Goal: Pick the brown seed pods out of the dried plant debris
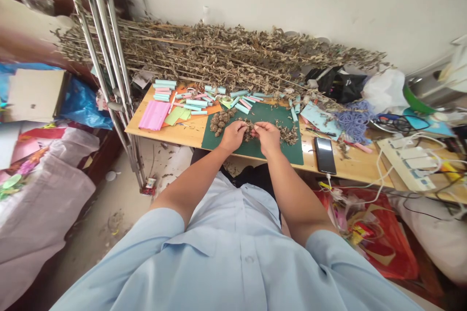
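**Two bare hands pinch at a brown, dried plant clump [248, 132] above a dark green mat [294, 154]**

The left hand [233, 137] is half curled, thumb and fingertips drawn together at one side of the clump. The right hand [269, 137] mirrors it, fingertips pinched at the other side, very near the left. Exactly which bit each holds is too small to tell. The clump sits between the fingertips, over the middle of the mat.

On the mat, to the left of the hands, lies a group of rounded, knobbly brown balls [221, 121]; to the right is a loose heap of curled, dried plant bits [288, 135]. The mat lies on a light wooden table [193, 133], with turquoise and pink rolled tubes [197, 103] beyond its left part and a black phone [324, 155] to the right. Long, dried, leafy branches [219, 43] stretch along the wall behind.

The clump looks very light, dry and brittle, rough rather than slippery. Its thin outer bits would probably snap or crumble under a hard squeeze, and a tug at a leaf edge would likely bring away only that leaf. The denser middle, or any firm stem, seems the best place to take hold, with a light fingertip pinch. The rounded balls look more compact and could be lifted around their sides, though their surfaces may also shed.
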A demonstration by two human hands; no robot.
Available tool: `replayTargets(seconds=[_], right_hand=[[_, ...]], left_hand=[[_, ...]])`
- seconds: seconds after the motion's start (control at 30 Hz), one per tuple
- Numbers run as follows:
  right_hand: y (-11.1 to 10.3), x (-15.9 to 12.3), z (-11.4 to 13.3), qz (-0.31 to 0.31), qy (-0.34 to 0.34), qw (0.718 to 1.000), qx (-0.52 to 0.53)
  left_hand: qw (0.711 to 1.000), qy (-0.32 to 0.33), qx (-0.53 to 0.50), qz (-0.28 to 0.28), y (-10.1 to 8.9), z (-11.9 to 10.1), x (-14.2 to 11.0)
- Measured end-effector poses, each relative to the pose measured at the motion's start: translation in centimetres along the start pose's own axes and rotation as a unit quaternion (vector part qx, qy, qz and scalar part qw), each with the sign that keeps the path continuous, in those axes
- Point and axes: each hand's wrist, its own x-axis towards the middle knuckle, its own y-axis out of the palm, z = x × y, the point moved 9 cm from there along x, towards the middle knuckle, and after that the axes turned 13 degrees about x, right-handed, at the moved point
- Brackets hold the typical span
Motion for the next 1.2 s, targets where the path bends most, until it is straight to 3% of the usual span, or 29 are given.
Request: replayTargets(seconds=[0.13,0.33,0.67,0.9,1.2], right_hand=[[0.0,0.3,0.5,0.003,-0.03,0.998,-0.061],[1.7,-0.2,2.7,0.083,-0.139,0.964,-0.21],[2.2,-0.5,2.3,0.102,-0.117,0.978,-0.14],[0.5,0.2,0.7,-0.003,-0.029,0.999,-0.028],[0.3,0.3,1.9,0.014,-0.1,0.984,-0.147]], left_hand=[[1.0,-0.003,-0.011,0.0,0.1,0.2,0.0],[0.999,-0.019,-0.027,0.013,-0.1,-0.1,0.0],[0.999,0.012,0.002,0.035,0.5,-0.5,-0.1],[0.999,0.012,0.01,0.029,0.5,-0.2,0.0],[1.0,0.006,-0.019,0.011,0.1,-0.3,0.0]])
